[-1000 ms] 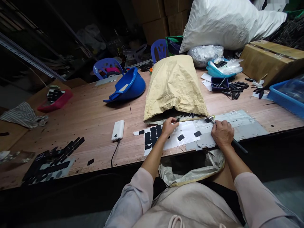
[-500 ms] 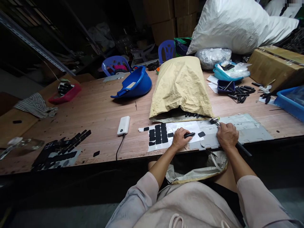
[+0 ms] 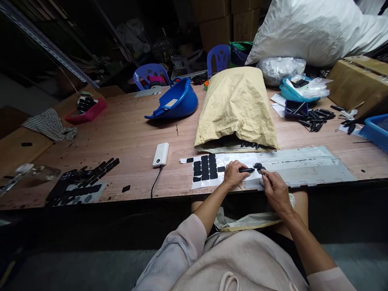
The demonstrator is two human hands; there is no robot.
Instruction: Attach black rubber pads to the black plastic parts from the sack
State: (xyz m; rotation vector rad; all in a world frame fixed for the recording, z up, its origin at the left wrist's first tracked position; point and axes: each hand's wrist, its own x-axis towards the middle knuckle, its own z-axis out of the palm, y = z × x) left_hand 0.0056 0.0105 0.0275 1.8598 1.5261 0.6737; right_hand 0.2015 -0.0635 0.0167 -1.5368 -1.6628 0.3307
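My left hand (image 3: 233, 174) is closed on a small black stick-shaped part (image 3: 246, 170), held just above the table's near edge. My right hand (image 3: 273, 188) is pinched on a small dark piece (image 3: 258, 166) right at the tip of that part. Under both hands lies a white backing sheet (image 3: 230, 161) with several black rectangular pads (image 3: 205, 168) on its left half. A grey metal plate (image 3: 303, 167) stretches to the right of my hands. The tool my right hand held earlier is out of sight.
A tan sack (image 3: 236, 107) lies behind the sheet with black parts at its mouth. A white power bank (image 3: 161, 154) with cable sits left. Further off are a blue helmet-like bowl (image 3: 176, 106), a black pad pile (image 3: 81, 184), black parts (image 3: 315, 117) and boxes (image 3: 357, 79).
My left hand drew a black part from the sack's mouth back to the sheet. My right hand left the plate and moved left to meet it; the tool it held no longer shows.
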